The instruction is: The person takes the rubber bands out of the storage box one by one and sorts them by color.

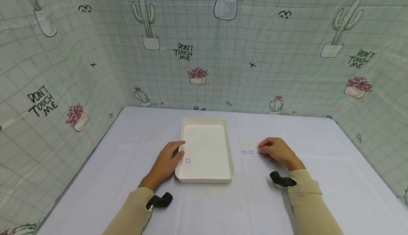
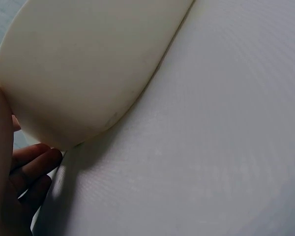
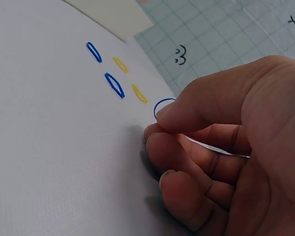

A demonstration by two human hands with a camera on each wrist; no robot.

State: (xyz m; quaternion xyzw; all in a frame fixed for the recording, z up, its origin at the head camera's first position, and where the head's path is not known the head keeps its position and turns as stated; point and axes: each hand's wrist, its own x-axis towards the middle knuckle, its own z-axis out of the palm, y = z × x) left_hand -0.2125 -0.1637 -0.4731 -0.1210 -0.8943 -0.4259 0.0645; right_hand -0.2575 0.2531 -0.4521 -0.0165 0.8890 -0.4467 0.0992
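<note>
Lying alone in the white tray (image 1: 220, 173), one blue ring (image 1: 188, 161).

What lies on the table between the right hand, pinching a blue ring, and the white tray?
Only the loose rings lie flat on the table between the right hand and the tray; nothing tall stands there.

a white table (image 1: 223, 210) stands boxed in by pale green grid-patterned cloth walls (image 1: 79, 50) printed with potted cacti and "don't touch me".
</note>
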